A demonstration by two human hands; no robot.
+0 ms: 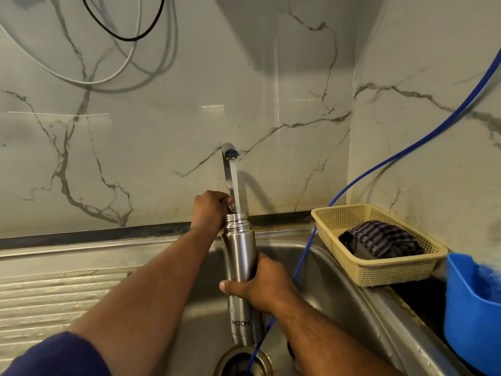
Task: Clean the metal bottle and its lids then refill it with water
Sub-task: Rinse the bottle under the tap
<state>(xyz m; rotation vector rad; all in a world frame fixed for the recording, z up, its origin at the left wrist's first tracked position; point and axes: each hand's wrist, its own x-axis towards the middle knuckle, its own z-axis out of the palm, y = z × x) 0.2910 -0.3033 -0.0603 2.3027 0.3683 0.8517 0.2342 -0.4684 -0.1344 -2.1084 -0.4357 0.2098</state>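
Note:
A tall steel bottle (240,256) marked MILTON stands upright over the sink, its threaded mouth uncapped. Water streams from the tap spout (230,152) straight into the mouth. My right hand (260,287) grips the bottle around its middle. My left hand (210,210) reaches behind the bottle's neck, fingers curled round the tap handle at the faucet's base. No lids show in this view.
The steel sink (339,280) has a drain (244,362) with a thin blue hose (303,253) running into it. A beige basket (379,256) holding a striped cloth sits on the right rim. A blue plastic tub (471,313) stands at the far right. A ribbed drainboard (54,299) lies left.

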